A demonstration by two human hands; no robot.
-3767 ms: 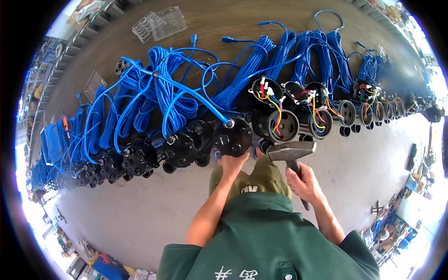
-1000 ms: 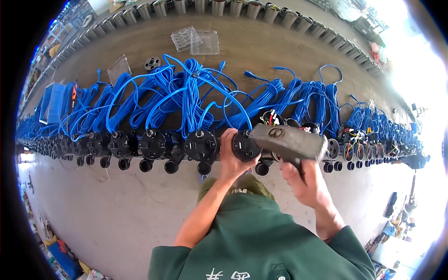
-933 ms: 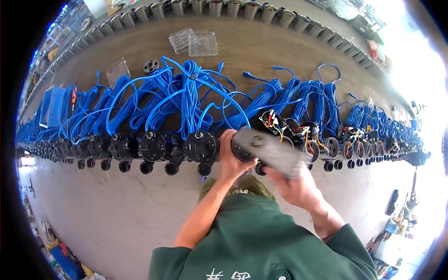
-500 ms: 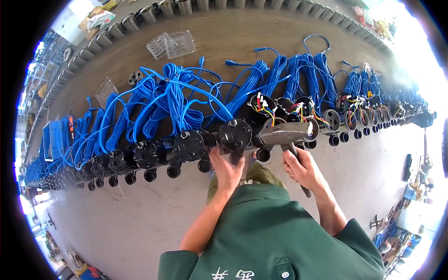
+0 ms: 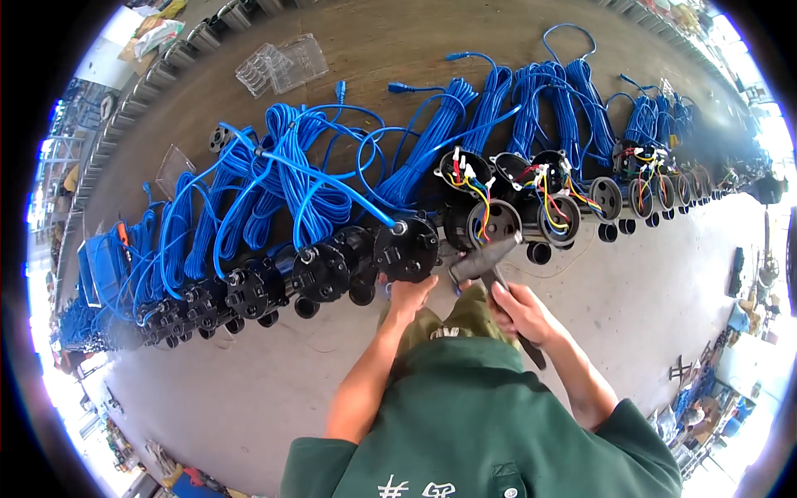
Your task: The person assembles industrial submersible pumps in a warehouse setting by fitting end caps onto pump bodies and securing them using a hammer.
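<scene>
My right hand (image 5: 525,314) is closed round the handle of a hammer (image 5: 488,259). The hammer's steel head is just below an open black housing (image 5: 496,222) with coloured wires in it. Left of the hammer, my left hand (image 5: 411,297) grips the underside of a black cylindrical housing (image 5: 406,249) with a round end cap. Its thumb points right; the other fingers are partly hidden. A blue cable (image 5: 340,192) runs into the cap's fitting. Beside it stands another capped housing (image 5: 320,274).
Coiled blue cables (image 5: 427,145) lie along the wooden table (image 5: 398,50) behind the row of housings. Clear plastic pieces (image 5: 286,66) lie farther back. To the right, several open housings show loose wires and white connectors (image 5: 544,178). Metal cylinders (image 5: 203,37) line the far edge.
The hammer has dropped from in front of the open housing, down and left toward me, its head tilting. My left hand has shifted slightly under the capped housing. The whole view has turned a little.
</scene>
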